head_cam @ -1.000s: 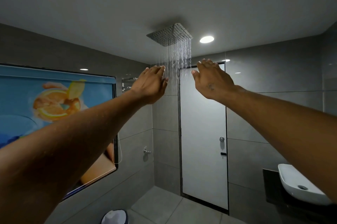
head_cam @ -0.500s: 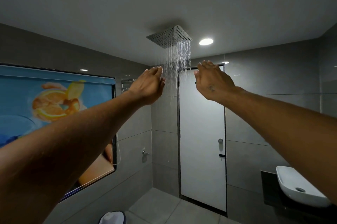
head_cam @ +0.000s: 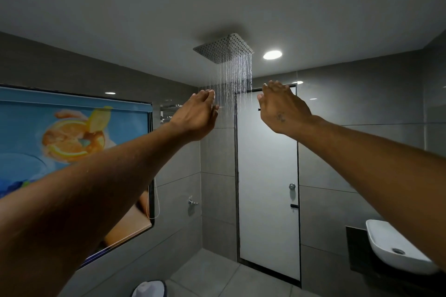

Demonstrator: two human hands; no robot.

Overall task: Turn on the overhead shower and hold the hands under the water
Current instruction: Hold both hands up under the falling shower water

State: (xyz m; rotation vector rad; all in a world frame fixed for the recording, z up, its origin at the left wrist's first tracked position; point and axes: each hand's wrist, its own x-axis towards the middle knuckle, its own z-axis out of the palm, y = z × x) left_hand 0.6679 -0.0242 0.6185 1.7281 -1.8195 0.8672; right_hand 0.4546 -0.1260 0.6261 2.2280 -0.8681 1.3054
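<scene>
Both hands open and empty: left hand (head_cam: pixel 196 115) and right hand (head_cam: pixel 281 108) flank the falling water (head_cam: pixel 235 79) below the overhead shower (head_cam: pixel 223 48); left fingertips look nearer

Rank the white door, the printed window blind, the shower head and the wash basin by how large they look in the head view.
1. Printed window blind, partly hidden by the left arm.
2. White door; these two look close in area, so their order is unsure.
3. Wash basin, nearer the camera and partly hidden by the right arm.
4. Shower head.
</scene>
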